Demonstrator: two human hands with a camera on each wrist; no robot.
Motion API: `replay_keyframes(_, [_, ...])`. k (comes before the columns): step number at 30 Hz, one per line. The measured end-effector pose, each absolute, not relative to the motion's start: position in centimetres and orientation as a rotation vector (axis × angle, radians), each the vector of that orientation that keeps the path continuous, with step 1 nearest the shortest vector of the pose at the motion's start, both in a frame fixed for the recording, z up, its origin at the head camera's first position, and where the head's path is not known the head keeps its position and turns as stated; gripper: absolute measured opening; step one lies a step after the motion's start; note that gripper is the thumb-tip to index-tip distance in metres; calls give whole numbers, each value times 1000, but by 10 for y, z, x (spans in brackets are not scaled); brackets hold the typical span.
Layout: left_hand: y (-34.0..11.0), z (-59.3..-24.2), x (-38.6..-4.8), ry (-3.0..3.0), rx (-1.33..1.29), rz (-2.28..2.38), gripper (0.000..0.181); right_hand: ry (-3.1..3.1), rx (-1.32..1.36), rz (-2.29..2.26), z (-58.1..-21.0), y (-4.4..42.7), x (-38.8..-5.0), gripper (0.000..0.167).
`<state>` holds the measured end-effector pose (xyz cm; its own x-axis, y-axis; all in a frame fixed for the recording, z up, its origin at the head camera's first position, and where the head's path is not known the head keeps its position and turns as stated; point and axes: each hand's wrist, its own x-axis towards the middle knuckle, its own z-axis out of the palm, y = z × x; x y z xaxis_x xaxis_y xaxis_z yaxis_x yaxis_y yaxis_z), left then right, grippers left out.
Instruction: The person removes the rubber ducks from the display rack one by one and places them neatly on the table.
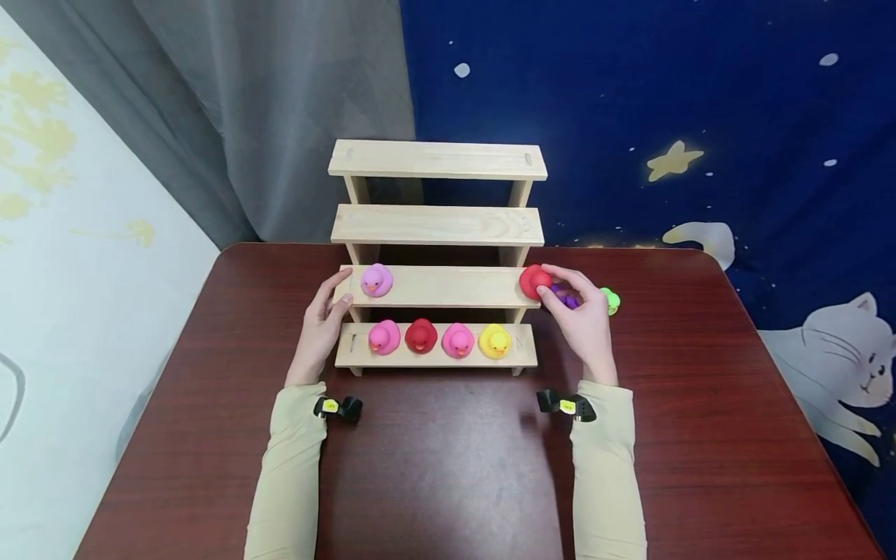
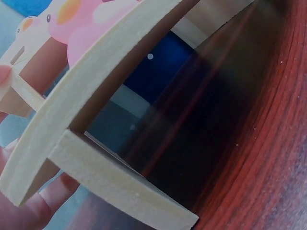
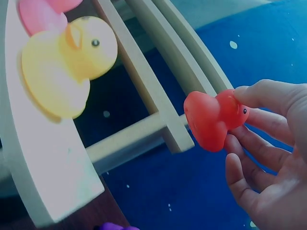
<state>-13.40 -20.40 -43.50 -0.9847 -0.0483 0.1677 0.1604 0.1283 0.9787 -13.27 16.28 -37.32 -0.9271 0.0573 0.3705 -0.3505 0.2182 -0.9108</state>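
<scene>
My right hand (image 1: 581, 315) pinches a red rubber duck (image 3: 209, 120) between thumb and fingers, at the right end of the second step of a wooden tiered shelf (image 1: 448, 288). In the right wrist view the duck is tilted. My left hand (image 1: 318, 330) grips the left end of that same step, thumb at the front and finger at the back. Beside it on the step sits a light purple duck (image 1: 377, 281). The lowest step holds a pink duck (image 1: 383, 337), a dark red duck (image 1: 421, 336), another pink duck (image 1: 458, 341) and a yellow duck (image 1: 495, 341).
Behind my right hand, purple ducks (image 1: 570, 302) and a green duck (image 1: 613, 300) lie on the brown table (image 1: 700, 389), partly hidden. Two higher steps rise behind. A grey curtain (image 1: 280, 117) and a dark blue patterned cloth (image 1: 595, 93) hang at the back.
</scene>
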Motion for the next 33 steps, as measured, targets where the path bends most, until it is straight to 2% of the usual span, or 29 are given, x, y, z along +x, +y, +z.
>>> replay_keyframes(33, [-205, -437, -134, -2255, -97, -1966, 44, -2269, 98, 1442, -389, 227, -129, 30])
